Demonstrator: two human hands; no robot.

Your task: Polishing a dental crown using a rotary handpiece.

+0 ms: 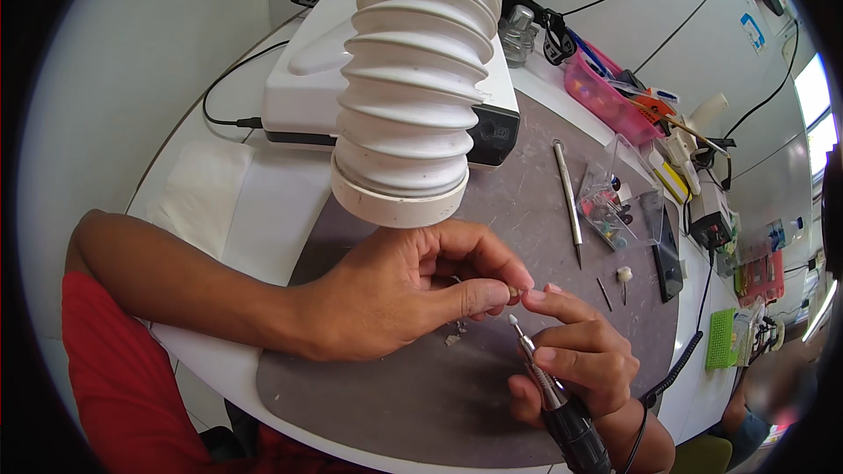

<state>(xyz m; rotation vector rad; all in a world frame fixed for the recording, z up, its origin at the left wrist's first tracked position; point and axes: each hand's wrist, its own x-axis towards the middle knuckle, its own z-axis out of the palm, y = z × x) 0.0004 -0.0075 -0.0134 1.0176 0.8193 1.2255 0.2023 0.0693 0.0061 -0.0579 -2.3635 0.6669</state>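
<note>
My left hand (386, 298) is closed, pinching a tiny yellowish piece (515, 292) between thumb and index finger; its exact kind is too small to make out. In my right hand (593, 347) lies a black and silver rotary handpiece (571, 426), held like a pen. A white pointed grinding bit (514, 320) sticks out of its tip, just below the piece and apart from it. My right index fingertip reaches the piece beside the left fingertips. Pale crumbs (452, 339) lie on the grey mat (369, 399) under my left hand.
Above my left hand hangs a ribbed white hose (413, 114), with a white machine (303, 79) behind it. To the right are a silver pen-shaped tool (567, 202), an open clear box (619, 219) of small bits, a dark phone (667, 254) and a pink basket (606, 105). A person (777, 395) is at far right.
</note>
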